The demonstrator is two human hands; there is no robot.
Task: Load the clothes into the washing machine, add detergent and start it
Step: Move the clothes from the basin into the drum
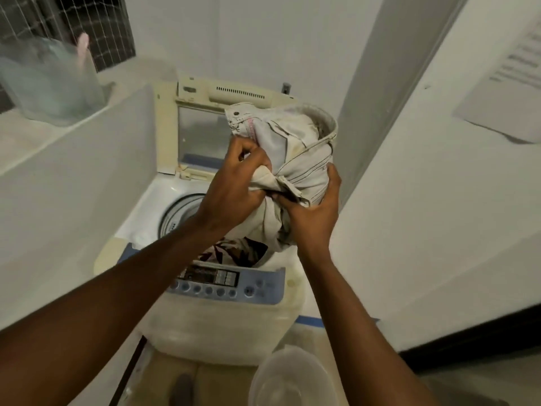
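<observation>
Both fists clench pale trousers (295, 148): left hand (234, 183), right hand (313, 212), above the washing machine (222, 326).

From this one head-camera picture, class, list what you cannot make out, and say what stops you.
Head view only:
- Washing machine drum: inside hidden by both arms and the pale trousers.
- Patterned cloth: mostly covered by the trousers and left forearm.
- Control panel: labels too small and blurred.
- Wall notice: cut off by the right edge, text blurred.
- Clear container: cut off at the bottom edge.
</observation>
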